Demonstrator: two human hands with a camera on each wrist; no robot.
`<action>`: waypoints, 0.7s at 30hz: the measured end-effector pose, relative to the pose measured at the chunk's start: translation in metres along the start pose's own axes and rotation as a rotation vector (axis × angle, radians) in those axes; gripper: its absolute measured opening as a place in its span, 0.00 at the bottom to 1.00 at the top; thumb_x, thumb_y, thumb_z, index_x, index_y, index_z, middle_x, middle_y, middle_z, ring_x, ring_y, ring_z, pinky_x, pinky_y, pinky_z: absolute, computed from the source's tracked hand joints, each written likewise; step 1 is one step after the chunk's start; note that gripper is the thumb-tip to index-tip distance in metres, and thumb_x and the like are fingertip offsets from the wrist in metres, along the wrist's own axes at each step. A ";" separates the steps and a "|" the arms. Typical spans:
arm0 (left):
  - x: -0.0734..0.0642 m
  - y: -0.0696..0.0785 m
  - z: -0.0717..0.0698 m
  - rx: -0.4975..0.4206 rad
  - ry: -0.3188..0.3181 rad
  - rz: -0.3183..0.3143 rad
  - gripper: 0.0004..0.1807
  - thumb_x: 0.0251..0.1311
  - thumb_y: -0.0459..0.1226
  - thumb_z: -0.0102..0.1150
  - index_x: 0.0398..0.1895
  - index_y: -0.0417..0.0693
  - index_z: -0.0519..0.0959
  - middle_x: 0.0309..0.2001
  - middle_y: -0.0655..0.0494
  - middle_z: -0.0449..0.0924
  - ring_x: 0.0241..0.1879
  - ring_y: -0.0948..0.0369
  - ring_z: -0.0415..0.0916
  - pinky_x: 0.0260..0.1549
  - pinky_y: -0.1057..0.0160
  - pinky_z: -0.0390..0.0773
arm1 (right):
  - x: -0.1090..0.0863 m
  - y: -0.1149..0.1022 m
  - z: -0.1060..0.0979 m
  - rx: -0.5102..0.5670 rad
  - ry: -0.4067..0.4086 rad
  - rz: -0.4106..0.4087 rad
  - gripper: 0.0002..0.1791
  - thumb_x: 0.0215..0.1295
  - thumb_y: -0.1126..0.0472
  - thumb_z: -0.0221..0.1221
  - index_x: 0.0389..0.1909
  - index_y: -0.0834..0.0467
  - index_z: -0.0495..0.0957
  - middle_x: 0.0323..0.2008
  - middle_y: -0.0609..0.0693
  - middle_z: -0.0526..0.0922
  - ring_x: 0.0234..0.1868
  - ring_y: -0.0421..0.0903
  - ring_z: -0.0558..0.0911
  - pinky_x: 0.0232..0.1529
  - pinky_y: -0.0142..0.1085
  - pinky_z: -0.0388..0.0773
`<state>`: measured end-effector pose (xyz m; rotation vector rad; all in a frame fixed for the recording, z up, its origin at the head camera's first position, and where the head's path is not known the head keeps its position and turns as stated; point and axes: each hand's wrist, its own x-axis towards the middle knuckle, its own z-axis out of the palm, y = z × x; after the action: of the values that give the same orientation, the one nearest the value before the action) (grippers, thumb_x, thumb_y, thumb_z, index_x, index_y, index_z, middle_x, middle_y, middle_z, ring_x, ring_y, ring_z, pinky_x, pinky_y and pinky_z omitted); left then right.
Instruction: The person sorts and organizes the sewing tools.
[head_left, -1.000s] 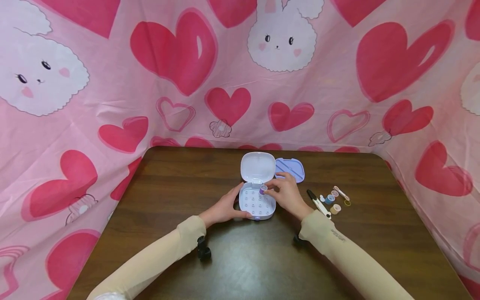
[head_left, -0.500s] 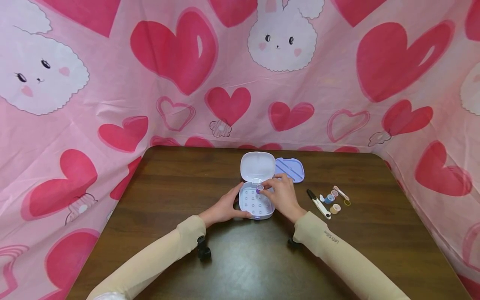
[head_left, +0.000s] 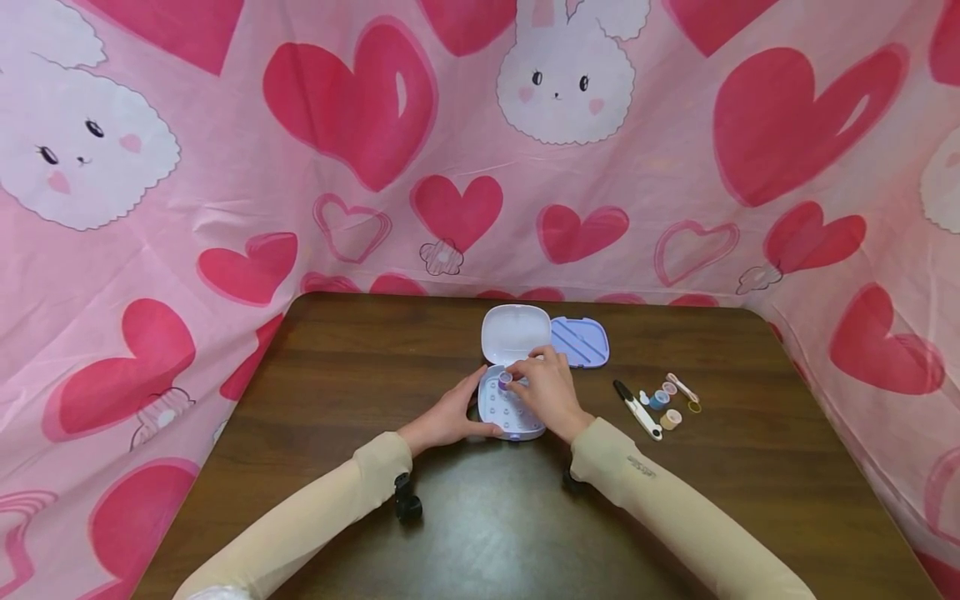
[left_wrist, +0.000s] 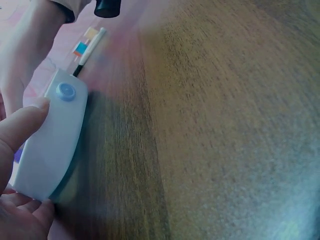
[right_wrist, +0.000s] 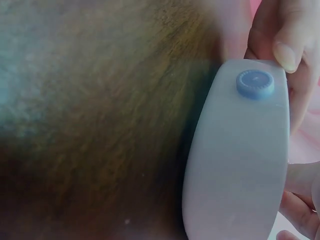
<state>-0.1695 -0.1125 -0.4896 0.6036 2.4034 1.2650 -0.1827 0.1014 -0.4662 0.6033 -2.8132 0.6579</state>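
Observation:
An open white sewing box stands on the table, its lid tipped back and rows of small pegs on its floor. My left hand grips the box by its left side, the thumb at the front near the round blue button and the other fingers around the side. Over the pegs at the back left, my right hand pinches a purple thread spool between thumb and fingers. That hand covers the right part of the box. In the right wrist view the box's front wall hides the spool.
Behind the right hand lies a lavender tray. To the right are a slim black-and-white tool, a blue spool, a pink spool, a tan spool, a pale looped strip and a yellow ring.
My right hand has carried the purple spool leftward across the box, from its back right to its back left. The left hand keeps its place on the box.

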 end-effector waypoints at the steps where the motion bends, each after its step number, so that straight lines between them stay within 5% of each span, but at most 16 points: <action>1: 0.000 0.000 0.000 -0.003 0.003 0.005 0.60 0.58 0.45 0.78 0.84 0.39 0.46 0.81 0.40 0.52 0.79 0.46 0.55 0.76 0.44 0.58 | 0.001 0.000 0.001 -0.006 0.000 -0.006 0.11 0.62 0.57 0.75 0.43 0.55 0.91 0.36 0.47 0.91 0.54 0.52 0.73 0.53 0.49 0.66; 21: -0.002 0.003 -0.001 -0.006 0.005 0.015 0.60 0.58 0.44 0.78 0.84 0.39 0.47 0.81 0.40 0.52 0.78 0.46 0.58 0.75 0.45 0.60 | 0.010 0.000 0.016 -0.005 0.004 -0.067 0.09 0.61 0.59 0.74 0.41 0.55 0.91 0.36 0.46 0.91 0.60 0.57 0.75 0.57 0.53 0.64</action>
<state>-0.1679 -0.1123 -0.4868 0.6183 2.4030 1.2803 -0.1929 0.0904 -0.4771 0.6917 -2.7765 0.6381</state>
